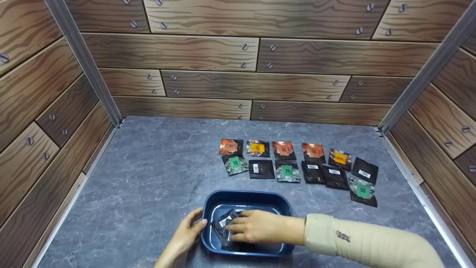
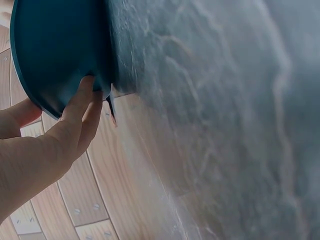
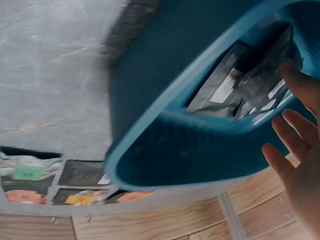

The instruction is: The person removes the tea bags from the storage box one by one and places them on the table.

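A dark blue rectangular tub [image 1: 247, 193] stands near the front of the table. At its left end my left hand [image 1: 186, 231] grips the wall, thumb at the rim and fingers against the outside [image 2: 62, 132]. Several flat black sachets [image 1: 222, 223] with white labels lie overlapping inside, towards the left. My right hand [image 1: 258, 226] reaches into the tub over them and partly hides them in the head view. The right wrist view shows that hand [image 3: 302, 150] with fingers spread and relaxed, its thumb close to the sachets [image 3: 225, 87]; whether it touches them I cannot tell.
Behind the tub and to the right, more sachets lie in two uneven rows: orange-labelled [image 1: 231, 147], yellow-labelled [image 1: 257, 148], green-labelled [image 1: 288, 171] and black backs with barcodes [image 1: 261, 169]. Wood-patterned panels [image 1: 223, 83] enclose the grey marbled table [image 1: 148, 178] at back and sides.
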Tool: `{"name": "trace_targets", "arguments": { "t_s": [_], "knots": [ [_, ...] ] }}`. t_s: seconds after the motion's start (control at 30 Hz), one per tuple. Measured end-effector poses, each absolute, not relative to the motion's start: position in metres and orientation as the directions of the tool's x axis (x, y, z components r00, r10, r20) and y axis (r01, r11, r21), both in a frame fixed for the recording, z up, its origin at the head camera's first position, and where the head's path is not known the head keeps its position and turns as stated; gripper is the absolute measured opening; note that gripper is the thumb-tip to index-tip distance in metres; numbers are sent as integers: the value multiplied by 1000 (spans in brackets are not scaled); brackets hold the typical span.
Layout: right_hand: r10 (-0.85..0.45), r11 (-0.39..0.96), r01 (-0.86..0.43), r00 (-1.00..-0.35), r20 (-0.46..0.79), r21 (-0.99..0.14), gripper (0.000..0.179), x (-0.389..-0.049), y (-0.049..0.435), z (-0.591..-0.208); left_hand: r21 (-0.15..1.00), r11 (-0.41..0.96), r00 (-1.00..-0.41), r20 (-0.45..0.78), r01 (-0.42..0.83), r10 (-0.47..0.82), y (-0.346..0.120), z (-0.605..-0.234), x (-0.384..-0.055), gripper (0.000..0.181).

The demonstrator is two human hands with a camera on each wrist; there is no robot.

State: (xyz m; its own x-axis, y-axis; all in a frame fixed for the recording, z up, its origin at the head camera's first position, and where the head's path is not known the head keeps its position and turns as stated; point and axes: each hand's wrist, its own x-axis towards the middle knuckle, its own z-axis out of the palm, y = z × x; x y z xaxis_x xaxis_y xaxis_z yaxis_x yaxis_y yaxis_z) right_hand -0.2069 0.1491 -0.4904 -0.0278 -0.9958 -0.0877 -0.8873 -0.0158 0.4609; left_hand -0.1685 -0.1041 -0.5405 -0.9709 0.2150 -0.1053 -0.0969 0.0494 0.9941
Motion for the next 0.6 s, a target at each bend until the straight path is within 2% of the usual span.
{"name": "trace_targets", "arguments": {
  "t_s": [0.37, 0.6],
  "knots": [
    [-981, -23, -884, -69, -181, 466, 44, -203, 149, -503, 992, 62, -972, -123, -113, 201, -104, -539, -168, 49],
    [-982, -47, -869, -49, -180, 492, 44, -204, 149, -507, 993, 46, -969, -120, -113, 214, -104, -539, -168, 48]
  ]
}}
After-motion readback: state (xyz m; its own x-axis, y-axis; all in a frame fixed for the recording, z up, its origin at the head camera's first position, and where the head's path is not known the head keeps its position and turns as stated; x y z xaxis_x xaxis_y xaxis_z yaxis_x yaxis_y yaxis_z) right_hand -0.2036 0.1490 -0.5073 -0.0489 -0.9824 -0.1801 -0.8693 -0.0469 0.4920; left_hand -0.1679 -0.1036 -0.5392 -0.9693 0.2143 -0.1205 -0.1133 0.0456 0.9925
